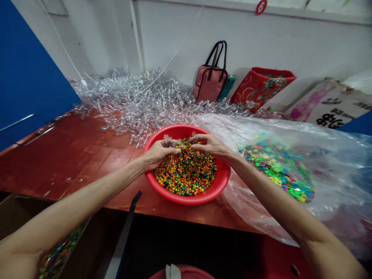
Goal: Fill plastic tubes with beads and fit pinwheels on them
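Observation:
A red basin on the red-brown table holds many small colorful beads. Over its left back part, my left hand is closed around several clear plastic pieces. My right hand is over the back right of the beads, thumb and fingers brought close together. Something small and clear shows near its fingertips, too small to make out. A small gap separates the two hands.
Clear plastic pieces are heaped along the wall. Behind stand a pink bag and a red bag. A plastic bag with colorful discs lies right. A box sits below left.

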Demonstrator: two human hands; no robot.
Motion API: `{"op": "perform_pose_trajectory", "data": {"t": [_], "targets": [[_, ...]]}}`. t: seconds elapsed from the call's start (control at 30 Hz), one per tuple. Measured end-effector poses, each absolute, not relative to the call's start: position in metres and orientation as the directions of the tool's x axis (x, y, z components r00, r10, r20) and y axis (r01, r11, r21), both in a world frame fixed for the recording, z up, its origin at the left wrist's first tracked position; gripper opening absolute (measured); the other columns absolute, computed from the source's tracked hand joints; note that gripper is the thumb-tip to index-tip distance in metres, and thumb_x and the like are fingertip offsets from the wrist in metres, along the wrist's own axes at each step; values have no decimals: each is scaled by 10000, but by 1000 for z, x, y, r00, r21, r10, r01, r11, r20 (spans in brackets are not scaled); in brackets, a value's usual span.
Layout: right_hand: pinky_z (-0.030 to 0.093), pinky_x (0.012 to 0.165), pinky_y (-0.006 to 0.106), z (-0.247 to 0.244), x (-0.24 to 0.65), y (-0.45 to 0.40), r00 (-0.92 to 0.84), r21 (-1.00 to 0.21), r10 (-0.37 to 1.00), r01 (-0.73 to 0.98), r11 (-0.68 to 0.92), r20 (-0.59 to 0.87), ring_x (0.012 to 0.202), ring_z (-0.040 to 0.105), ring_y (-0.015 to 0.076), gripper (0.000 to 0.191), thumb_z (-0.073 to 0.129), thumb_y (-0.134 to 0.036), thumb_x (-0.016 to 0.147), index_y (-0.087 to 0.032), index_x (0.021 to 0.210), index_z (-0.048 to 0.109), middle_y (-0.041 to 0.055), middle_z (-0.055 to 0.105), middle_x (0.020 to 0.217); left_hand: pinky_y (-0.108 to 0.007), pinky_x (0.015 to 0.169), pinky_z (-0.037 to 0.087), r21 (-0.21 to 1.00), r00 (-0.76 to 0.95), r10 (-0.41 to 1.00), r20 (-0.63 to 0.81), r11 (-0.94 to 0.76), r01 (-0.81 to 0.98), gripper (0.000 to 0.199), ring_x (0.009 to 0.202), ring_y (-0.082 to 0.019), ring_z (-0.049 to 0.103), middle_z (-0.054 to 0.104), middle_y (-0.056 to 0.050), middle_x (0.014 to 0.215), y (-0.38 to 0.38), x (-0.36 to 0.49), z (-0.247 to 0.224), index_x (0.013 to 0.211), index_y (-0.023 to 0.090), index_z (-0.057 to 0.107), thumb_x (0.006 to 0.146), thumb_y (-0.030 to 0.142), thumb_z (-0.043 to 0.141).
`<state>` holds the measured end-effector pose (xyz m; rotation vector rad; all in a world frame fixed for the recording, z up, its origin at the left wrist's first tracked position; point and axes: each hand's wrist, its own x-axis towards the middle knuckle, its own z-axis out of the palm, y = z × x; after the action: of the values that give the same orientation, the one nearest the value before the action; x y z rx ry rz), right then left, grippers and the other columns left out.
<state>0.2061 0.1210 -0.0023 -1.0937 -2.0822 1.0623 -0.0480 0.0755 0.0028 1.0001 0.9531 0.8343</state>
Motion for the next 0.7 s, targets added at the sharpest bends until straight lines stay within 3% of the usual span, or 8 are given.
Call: {"op": "perform_pose_trajectory", "data": {"t": [0.13, 0.27, 0.4, 0.5, 0.63, 0.7], "targets": [[540, 844, 345, 11, 208, 101, -505, -872, 856, 364, 328, 111, 926, 681, 199, 399, 761, -484, 848, -187, 1113, 784, 73, 765, 1055, -231, 502, 517, 969, 374, 900, -222, 248, -23, 336, 666, -144, 669, 728, -50, 830, 78, -25, 1, 1017, 141, 739, 702, 200, 842], [522, 784, 310, 8, 214, 105, -469, -865, 864, 341, 368, 183, 829, 657, 166, 338, 753, -465, 834, -156, 970, 780, 55, 751, 931, -230, 503, 516, 985, 400, 901, -166, 174, 16, 267, 643, -129, 644, 716, -57, 816, 82, -1, -2, 980, 118, 718, 738, 185, 809], [509, 766, 293, 7, 227, 119, -379, -820, 897, 423, 386, 226, 769, 635, 148, 255, 693, -387, 859, -151, 922, 767, 35, 736, 857, -251, 534, 561, 976, 315, 928, -200, 216, -17, 251, 621, -98, 587, 679, -35, 817, 86, 3, -6, 933, 121, 683, 768, 222, 843], [485, 763, 284, 2, 227, 131, -341, -705, 909, 583, 403, 238, 755, 629, 152, 169, 667, -291, 863, -151, 877, 761, 25, 718, 804, -300, 602, 621, 953, 303, 914, -271, 298, -47, 294, 716, -133, 631, 657, -30, 819, 84, -7, -7, 913, 138, 659, 764, 270, 876], [430, 693, 276, -14, 218, 144, -329, -467, 935, 811, 352, 132, 696, 570, 148, 97, 671, -234, 872, -163, 841, 729, 19, 691, 778, -313, 572, 621, 952, 374, 881, -290, 307, 15, 365, 807, -180, 654, 677, -61, 893, 77, -22, -6, 1018, 163, 668, 790, 369, 864], [425, 675, 275, -18, 219, 147, -339, -446, 936, 826, 345, 95, 684, 547, 147, 104, 695, -269, 878, -170, 846, 706, 16, 682, 781, -296, 568, 608, 958, 380, 882, -280, 281, 55, 381, 823, -180, 649, 680, -70, 928, 76, -29, -4, 1084, 168, 678, 808, 377, 837]]}}
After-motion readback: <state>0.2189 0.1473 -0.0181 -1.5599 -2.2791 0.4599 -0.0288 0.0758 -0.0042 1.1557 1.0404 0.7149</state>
